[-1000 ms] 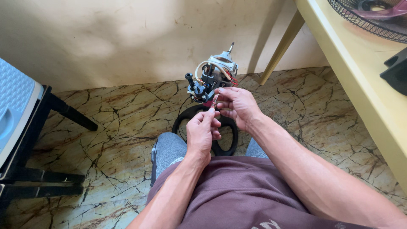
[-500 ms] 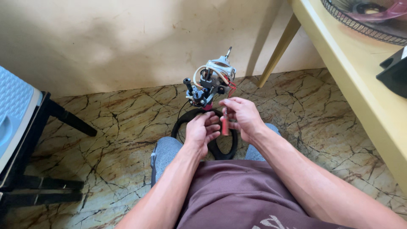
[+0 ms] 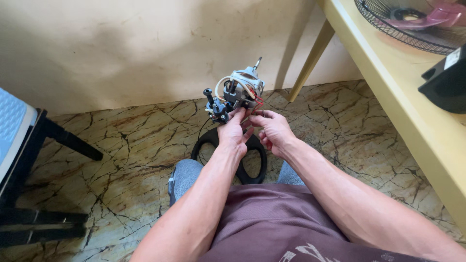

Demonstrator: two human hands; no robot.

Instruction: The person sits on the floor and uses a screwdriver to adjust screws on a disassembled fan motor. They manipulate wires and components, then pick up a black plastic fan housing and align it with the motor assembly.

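Note:
I am sitting and holding a small fan motor up in front of my knees. It is grey metal with a shaft pointing up, white, red and dark wires, and a black knob part at its left. My left hand grips the motor from below. My right hand is just right of it, fingers pinched on thin red wires coming off the motor. A black ring-shaped plastic part lies on the floor beneath my hands, partly hidden by them.
A yellow table runs along the right, with a wire fan guard and a black box on it; one table leg stands near the wall. A black-framed stool with a blue top is at left. The floor is marbled tile.
The motor is raised a little higher. My left hand has moved up under it and taken hold, while my right hand has shifted to the wires at its right side.

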